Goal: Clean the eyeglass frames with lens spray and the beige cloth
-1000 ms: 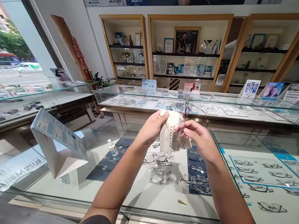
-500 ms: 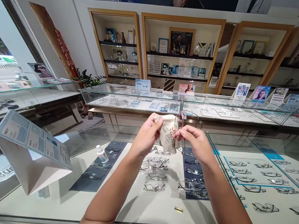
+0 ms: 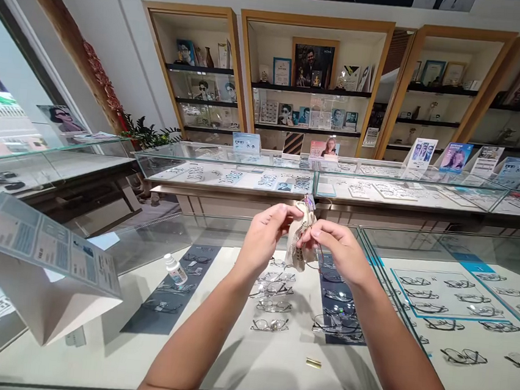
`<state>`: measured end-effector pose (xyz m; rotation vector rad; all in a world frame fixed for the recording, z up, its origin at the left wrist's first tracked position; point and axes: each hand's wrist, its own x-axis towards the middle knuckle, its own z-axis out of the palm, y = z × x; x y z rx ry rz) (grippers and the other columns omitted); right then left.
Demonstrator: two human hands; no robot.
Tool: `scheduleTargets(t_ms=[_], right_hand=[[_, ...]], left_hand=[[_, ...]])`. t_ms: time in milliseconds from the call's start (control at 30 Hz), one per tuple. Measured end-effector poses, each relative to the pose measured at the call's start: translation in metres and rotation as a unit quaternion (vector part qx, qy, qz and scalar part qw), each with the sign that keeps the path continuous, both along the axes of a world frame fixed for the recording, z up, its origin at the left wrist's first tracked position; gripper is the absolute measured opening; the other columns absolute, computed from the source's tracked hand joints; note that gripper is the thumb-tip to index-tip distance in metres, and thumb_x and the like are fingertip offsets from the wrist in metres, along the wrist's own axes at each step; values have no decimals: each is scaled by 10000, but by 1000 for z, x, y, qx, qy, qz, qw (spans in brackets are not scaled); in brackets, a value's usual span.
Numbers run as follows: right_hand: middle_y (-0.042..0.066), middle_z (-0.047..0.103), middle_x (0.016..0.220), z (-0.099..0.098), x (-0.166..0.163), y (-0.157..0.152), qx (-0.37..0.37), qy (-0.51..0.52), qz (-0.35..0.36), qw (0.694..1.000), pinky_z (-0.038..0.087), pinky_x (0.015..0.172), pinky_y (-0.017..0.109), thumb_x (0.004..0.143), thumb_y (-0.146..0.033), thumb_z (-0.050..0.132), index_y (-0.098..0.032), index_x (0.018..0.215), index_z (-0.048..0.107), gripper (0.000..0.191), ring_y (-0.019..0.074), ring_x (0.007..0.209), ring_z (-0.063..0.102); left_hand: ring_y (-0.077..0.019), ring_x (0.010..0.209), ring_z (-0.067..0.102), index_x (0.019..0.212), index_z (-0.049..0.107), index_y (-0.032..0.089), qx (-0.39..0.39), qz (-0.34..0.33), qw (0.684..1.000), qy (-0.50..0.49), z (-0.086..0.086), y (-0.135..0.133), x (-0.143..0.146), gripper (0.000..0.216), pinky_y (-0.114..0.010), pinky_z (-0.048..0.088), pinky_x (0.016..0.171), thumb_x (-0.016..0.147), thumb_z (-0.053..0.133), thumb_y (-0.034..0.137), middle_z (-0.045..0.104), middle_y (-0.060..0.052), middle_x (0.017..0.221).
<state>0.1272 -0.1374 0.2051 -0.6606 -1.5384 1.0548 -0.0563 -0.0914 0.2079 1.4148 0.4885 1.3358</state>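
Note:
My left hand [image 3: 271, 230] pinches a beige cleaning cloth [image 3: 298, 241], which hangs bunched between both hands above the glass counter. Thin-rimmed eyeglasses [image 3: 309, 204] are held up against the cloth, one lens partly wrapped in it. My right hand [image 3: 338, 244] has its fingertips closed on the frame of these glasses, and a thin reddish temple curves below them. Much of the glasses is hidden by the cloth and fingers. Under my hands, rows of eyeglasses [image 3: 273, 306] lie in the display case.
A small white bottle [image 3: 174, 269] stands on the glass at left, near a folded sign [image 3: 46, 266]. A gold-coloured piece [image 3: 313, 363] lies near the front edge. Across the aisle runs another glass display counter [image 3: 243, 178], with shelves behind it.
The cloth, spread flat with red print showing before, is now folded narrower around the lens. My left hand has moved slightly right, closer to my right hand.

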Motion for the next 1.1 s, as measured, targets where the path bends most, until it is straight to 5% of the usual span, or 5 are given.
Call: scheduleTargets(t_ms=[133, 333, 633, 967, 1100], right_hand=[[38, 780, 888, -4, -2, 4, -21, 27, 46, 998, 493, 745, 301, 1023, -403, 679, -200, 874, 774, 269, 150, 742, 647], [43, 769, 903, -9, -3, 9, -21, 47, 88, 995, 526, 767, 296, 1007, -427, 716, -192, 865, 760, 278, 151, 766, 660], [39, 755, 926, -13, 0, 15, 0, 19, 93, 996, 539, 782, 293, 1017, -436, 707, -199, 902, 790, 276, 148, 788, 663], [24, 729, 855, -17, -3, 19, -12, 35, 86, 996, 531, 780, 297, 998, -450, 727, -202, 893, 790, 276, 158, 780, 653], [41, 752, 893, -12, -1, 14, -15, 35, 77, 996, 526, 785, 308, 1005, -463, 710, -199, 893, 782, 296, 164, 783, 651]], left_hand=[[-102, 758, 634, 974, 697, 181, 25, 47, 998, -16, -1, -3, 4, 313, -204, 520, 708, 861, 880, 408, 697, -8, 889], [-107, 516, 626, 1157, 496, 246, -65, -32, 993, -94, 1, -12, 12, 564, -246, 557, 514, 812, 921, 379, 736, 20, 885], [-121, 532, 630, 1020, 688, 169, -124, -117, 985, -39, 5, -14, 10, 410, -257, 586, 556, 865, 865, 505, 636, 27, 640], [-106, 630, 589, 1250, 762, 144, -85, -110, 990, -11, 3, -18, 11, 552, -225, 487, 575, 834, 897, 481, 725, -48, 834], [-162, 713, 648, 1267, 759, 122, -81, -136, 987, -23, 7, -23, 8, 700, -273, 545, 655, 876, 760, 703, 754, -103, 900]])
